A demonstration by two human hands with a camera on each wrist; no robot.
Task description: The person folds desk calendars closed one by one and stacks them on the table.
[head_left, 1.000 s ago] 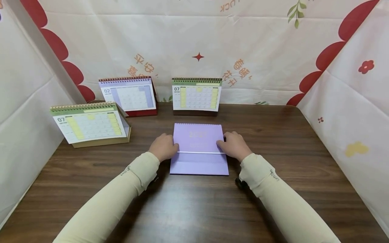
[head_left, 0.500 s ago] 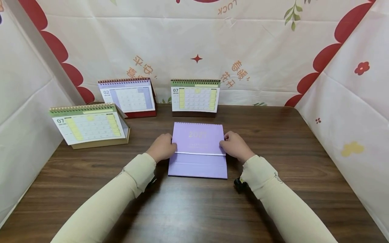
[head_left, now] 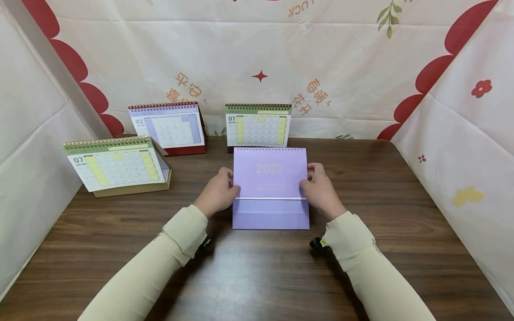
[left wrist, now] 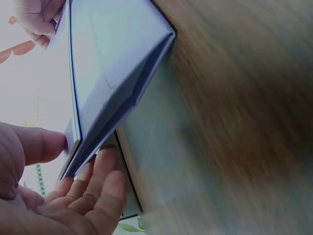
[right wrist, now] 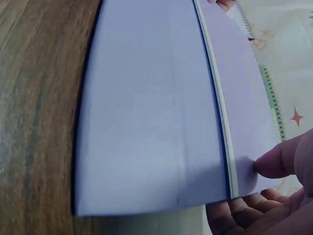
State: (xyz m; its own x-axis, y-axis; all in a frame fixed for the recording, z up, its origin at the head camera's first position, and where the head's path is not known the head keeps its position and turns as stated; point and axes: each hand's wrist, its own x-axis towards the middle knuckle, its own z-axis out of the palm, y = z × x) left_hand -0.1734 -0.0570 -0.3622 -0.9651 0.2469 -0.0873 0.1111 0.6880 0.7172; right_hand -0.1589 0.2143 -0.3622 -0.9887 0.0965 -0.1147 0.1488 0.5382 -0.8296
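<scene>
A purple desk calendar (head_left: 270, 178) marked 2027 is held between both hands near the table's middle. Its spiral-bound edge faces away, and its lower flap shows below the cover. The left hand (head_left: 218, 191) pinches the left side, thumb on the cover and fingers behind. The right hand (head_left: 322, 189) pinches the right side in the same way. In the left wrist view the calendar (left wrist: 117, 49) appears edge-on, its folded stand partly spread, with the thumb and fingers on its edge. In the right wrist view the thumb presses the cover (right wrist: 239, 83).
Behind stands a green-topped calendar (head_left: 257, 127), its lower edge partly covered by the purple one. A purple-topped calendar (head_left: 172, 129) and another green-topped calendar (head_left: 120, 165) stand on the left of the wooden table (head_left: 249, 272). A printed cloth (head_left: 341, 53) hangs behind.
The purple calendar was lying low on the table; its top has come up and it has shifted slightly right. Both hands moved with it, still at its sides.
</scene>
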